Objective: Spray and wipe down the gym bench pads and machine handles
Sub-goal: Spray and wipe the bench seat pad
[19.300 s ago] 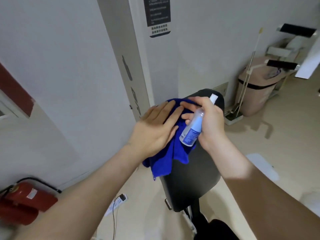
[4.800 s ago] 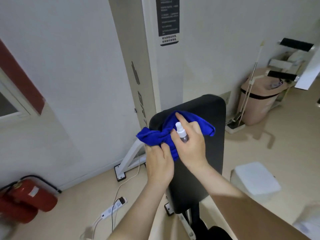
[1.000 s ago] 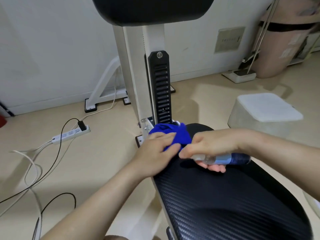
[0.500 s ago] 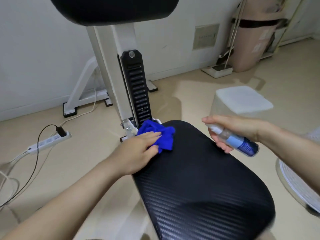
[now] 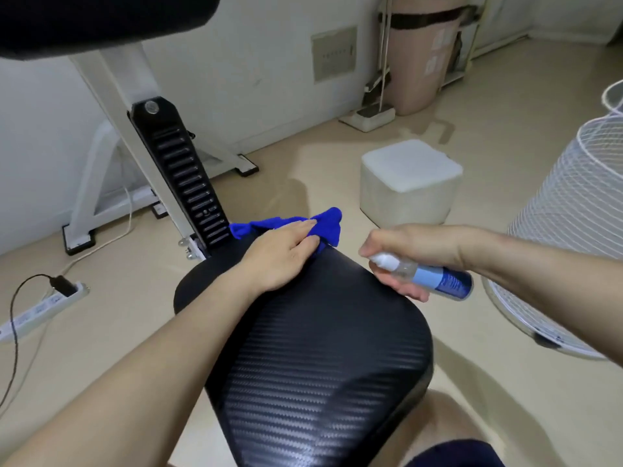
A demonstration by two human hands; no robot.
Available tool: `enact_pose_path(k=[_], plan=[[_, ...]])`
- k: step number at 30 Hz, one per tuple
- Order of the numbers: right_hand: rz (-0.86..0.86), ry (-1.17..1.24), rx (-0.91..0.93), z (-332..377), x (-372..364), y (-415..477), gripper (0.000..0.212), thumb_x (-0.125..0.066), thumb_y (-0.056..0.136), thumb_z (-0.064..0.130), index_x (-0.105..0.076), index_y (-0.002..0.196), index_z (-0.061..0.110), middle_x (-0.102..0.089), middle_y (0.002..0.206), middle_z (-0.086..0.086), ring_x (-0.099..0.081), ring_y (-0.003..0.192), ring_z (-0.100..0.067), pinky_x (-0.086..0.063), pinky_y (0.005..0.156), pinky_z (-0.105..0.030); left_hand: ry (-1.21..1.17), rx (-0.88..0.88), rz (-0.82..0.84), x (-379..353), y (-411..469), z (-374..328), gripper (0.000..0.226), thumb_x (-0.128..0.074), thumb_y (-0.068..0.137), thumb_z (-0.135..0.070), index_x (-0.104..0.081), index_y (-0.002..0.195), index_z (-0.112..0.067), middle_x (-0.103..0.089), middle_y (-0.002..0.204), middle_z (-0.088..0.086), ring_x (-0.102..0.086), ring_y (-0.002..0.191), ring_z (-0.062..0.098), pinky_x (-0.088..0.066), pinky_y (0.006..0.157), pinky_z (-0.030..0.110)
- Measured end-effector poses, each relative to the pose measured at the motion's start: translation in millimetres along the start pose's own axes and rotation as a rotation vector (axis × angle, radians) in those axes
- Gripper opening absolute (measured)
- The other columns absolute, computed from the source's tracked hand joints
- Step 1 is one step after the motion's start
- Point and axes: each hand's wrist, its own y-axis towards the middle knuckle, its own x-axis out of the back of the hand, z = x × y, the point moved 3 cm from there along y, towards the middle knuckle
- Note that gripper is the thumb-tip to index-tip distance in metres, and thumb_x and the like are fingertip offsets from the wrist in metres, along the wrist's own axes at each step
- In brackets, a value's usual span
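While your flat left hand (image 5: 281,259) pressed blue cloth (image 5: 325,222) to seat pad (image 5: 320,358), your right hand (image 5: 416,246) clutched the spray bottle (image 5: 438,280)

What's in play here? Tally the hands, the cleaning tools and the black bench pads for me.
Hands: 2 (left hand, right hand)
Cleaning tools: 2 (blue cloth, spray bottle)
Black pads: 2 (seat pad, back pad)
Total: 6
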Motion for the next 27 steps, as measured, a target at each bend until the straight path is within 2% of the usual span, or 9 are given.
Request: enact_pose_path(k=[3, 6, 8, 11, 13, 16, 19, 24, 27], plan=[[0.03, -0.067, 0.003, -2.1, -1.1, -6.4, 0.054, -0.042, 0.079, 0.056, -0.051, 0.048, 0.013, -0.052, 0.043, -0.008, -0.048, 0.044, -0.026, -0.042, 0.07, -0.043, -0.147, -0.034, 0.025, 1.2, -33.6, -3.3, 0.04, -0.037, 0.099, -0.039, -0.051, 0.136, -0.037, -0.049, 0.14, -0.024, -0.041, 0.132, 0.0, -0.028, 0.113, 0.026], [0.057, -0.06, -0.01, -5.2, -1.6, -10.0, 0.062, -0.044, 0.075, 0.068, -0.052, 0.048, 0.013, -0.052, 0.044, -0.011, -0.047, 0.048, -0.028, -0.042, 0.071, -0.043, -0.216, -0.037, 0.059, 1.4, -69.4, -14.0, 0.053, -0.035, 0.092, -0.053, -0.05, 0.139, -0.034, -0.043, 0.146, -0.023, -0.032, 0.137, -0.006, -0.022, 0.118, 0.03], [0.071, -0.027, 0.006, -6.1, -1.8, -12.2, 0.062, -0.042, 0.08, 0.066, -0.052, 0.046, 0.015, -0.051, 0.043, -0.01, -0.046, 0.048, -0.027, -0.041, 0.069, -0.042, -0.246, -0.066, 0.104, -2.0, -86.0, -32.0, 0.052, -0.033, 0.092, -0.052, -0.055, 0.134, -0.032, -0.038, 0.146, -0.025, -0.024, 0.138, -0.012, -0.016, 0.12, 0.028], [0.042, 0.102, 0.034, -9.7, -1.0, -15.4, 0.059, -0.04, 0.09, 0.056, -0.049, 0.046, 0.017, -0.048, 0.042, -0.009, -0.043, 0.042, -0.024, -0.04, 0.058, -0.033, -0.124, -0.206, 0.221, -15.8, -99.8, -68.8, 0.048, -0.027, 0.094, -0.048, -0.053, 0.134, -0.038, -0.031, 0.146, -0.033, -0.011, 0.139, -0.017, -0.003, 0.117, 0.018], [0.034, 0.184, 0.057, -15.0, -1.5, -16.2, 0.059, -0.038, 0.091, 0.054, -0.05, 0.048, 0.016, -0.047, 0.043, -0.011, -0.043, 0.04, -0.023, -0.039, 0.053, -0.03, 0.014, -0.245, 0.24, -18.3, -92.4, -75.3, 0.049, -0.024, 0.097, -0.048, -0.04, 0.142, -0.04, -0.025, 0.151, -0.032, -0.008, 0.14, -0.015, -0.001, 0.117, 0.02], [0.021, 0.264, 0.091, -23.0, -2.9, -16.9, 0.062, -0.04, 0.087, 0.058, -0.049, 0.051, 0.008, -0.045, 0.045, -0.013, -0.044, 0.04, -0.024, -0.04, 0.051, -0.029, 0.212, -0.076, 0.158, -10.3, -49.0, -48.3, 0.048, -0.029, 0.103, -0.04, -0.027, 0.15, -0.032, -0.02, 0.156, -0.021, -0.01, 0.144, -0.005, -0.002, 0.118, 0.031], [0.002, 0.299, 0.098, -29.5, -4.5, -20.8, 0.061, -0.041, 0.082, 0.058, -0.047, 0.053, 0.005, -0.045, 0.046, -0.013, -0.044, 0.04, -0.024, -0.042, 0.052, -0.028, 0.129, 0.078, 0.106, -5.2, -20.7, -32.7, 0.042, -0.033, 0.102, -0.036, -0.049, 0.139, -0.022, -0.025, 0.157, -0.015, -0.014, 0.146, 0.003, -0.008, 0.121, 0.041], [0.066, 0.281, 0.094, -36.8, -10.1, -35.9, 0.06, -0.041, 0.081, 0.058, -0.049, 0.056, 0.004, -0.047, 0.045, -0.013, -0.044, 0.041, -0.025, -0.042, 0.054, -0.032, -0.004, -0.146, 0.151, -23.2, -63.3, -67.1, 0.038, -0.038, 0.102, -0.034, -0.051, 0.138, -0.03, -0.031, 0.15, -0.021, -0.017, 0.143, -0.003, -0.008, 0.12, 0.03], [0.1, 0.271, 0.081, -47.0, -21.0, -52.1, 0.059, -0.038, 0.084, 0.054, -0.049, 0.06, 0.002, -0.048, 0.043, -0.013, -0.045, 0.04, -0.024, -0.043, 0.053, -0.029, -0.132, -0.18, 0.087, -17.9, -74.5, -67.8, 0.038, -0.036, 0.102, -0.036, -0.054, 0.135, -0.031, -0.043, 0.14, -0.031, -0.03, 0.135, -0.009, -0.02, 0.116, 0.024]])
